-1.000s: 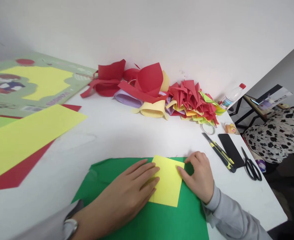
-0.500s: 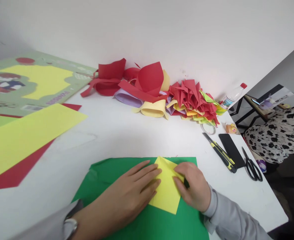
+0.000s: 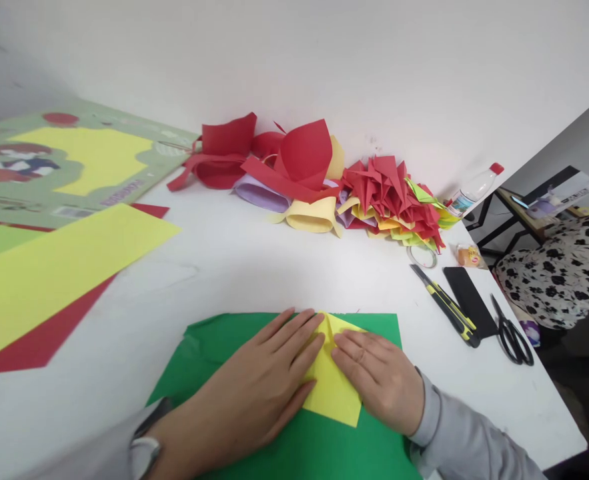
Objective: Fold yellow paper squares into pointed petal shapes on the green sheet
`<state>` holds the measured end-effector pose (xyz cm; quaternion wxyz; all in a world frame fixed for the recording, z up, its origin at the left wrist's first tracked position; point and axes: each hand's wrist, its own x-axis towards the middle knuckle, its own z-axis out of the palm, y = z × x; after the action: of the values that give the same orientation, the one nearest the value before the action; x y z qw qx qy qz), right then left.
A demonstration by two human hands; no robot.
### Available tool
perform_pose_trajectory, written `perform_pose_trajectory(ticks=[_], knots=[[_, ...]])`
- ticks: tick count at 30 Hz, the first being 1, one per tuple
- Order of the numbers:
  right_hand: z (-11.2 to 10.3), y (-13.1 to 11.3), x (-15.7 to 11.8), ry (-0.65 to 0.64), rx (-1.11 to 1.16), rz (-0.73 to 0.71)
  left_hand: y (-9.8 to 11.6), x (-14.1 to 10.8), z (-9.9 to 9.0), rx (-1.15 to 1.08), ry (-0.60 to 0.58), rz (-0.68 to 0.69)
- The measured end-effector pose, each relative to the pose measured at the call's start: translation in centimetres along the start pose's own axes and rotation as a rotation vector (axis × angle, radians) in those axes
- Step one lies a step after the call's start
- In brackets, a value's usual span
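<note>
A small yellow sheet of paper (image 3: 333, 397), with a flap folded along its top, lies on a large green sheet (image 3: 294, 445). My left hand (image 3: 261, 380) rests flat over the paper's left side, fingers stretched out and open. From the right, my right hand (image 3: 381, 377) lies on the folded flap, its fingers extended and pressing near the crease. The right thumb is hidden. Both hands cover parts of the yellow paper's side edges.
Right of the green sheet lie a utility knife (image 3: 447, 307), a black strip (image 3: 469, 301), scissors (image 3: 513, 333) and a tape roll (image 3: 422, 257). Folded red paper pieces (image 3: 389, 190) and a bottle (image 3: 475, 190) stand behind. Long yellow paper (image 3: 74, 267) lies left. A person in patterned clothing (image 3: 564, 273) is at right.
My right hand has gone from pinching the yellow paper's right edge to lying flat on it, moving slightly left. The right flap is now pressed down. My left hand stays on the paper.
</note>
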<state>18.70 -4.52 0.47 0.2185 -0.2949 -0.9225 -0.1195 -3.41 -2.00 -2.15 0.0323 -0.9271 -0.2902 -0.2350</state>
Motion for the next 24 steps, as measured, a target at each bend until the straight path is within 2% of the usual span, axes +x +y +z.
perform_pose_trajectory(ticks=[8, 13, 24], knots=[[-0.1, -0.1, -0.2, -0.103, 0.002, -0.027, 0.1, 0.1, 0.0, 0.006, 0.015, -0.01], [-0.1, -0.1, -0.6, -0.136, 0.048, 0.002, 0.0, 0.0, 0.0, 0.05, -0.019, -0.017], [-0.3, 0.9, -1.2, -0.215, 0.095, -0.038, -0.4, 0.2, -0.3, 0.041, -0.072, -0.019]])
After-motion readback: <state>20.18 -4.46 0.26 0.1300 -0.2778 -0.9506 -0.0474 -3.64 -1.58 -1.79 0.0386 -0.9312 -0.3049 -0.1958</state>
